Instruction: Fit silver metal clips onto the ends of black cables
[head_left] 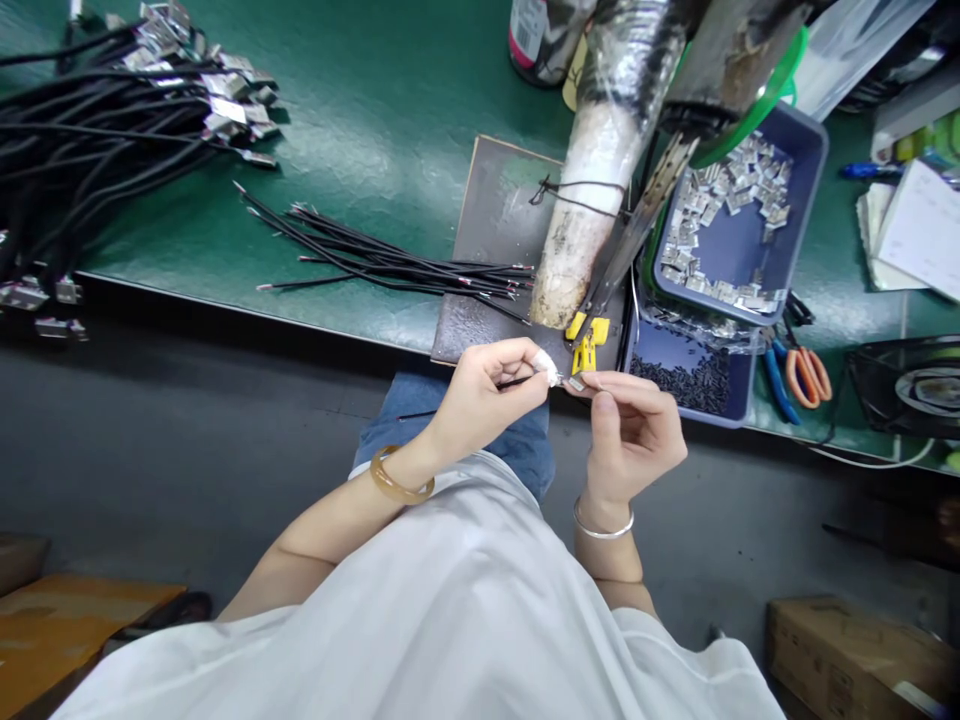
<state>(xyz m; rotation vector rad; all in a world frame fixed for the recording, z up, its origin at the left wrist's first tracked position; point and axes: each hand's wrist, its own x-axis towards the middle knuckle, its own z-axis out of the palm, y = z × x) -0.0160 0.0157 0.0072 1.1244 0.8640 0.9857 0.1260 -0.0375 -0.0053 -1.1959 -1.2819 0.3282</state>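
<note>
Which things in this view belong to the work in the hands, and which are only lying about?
Likely part of the work:
- black cable in the left hand
- small metal piece in the right hand
- loose cables on the table
- upper bin of metal parts

Probably just lying about:
- blue pen
- papers
- cardboard box

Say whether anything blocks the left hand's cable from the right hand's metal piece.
Nothing visible stands between the cable and the metal piece; the yellow piece shows just beyond, not between them.
</note>
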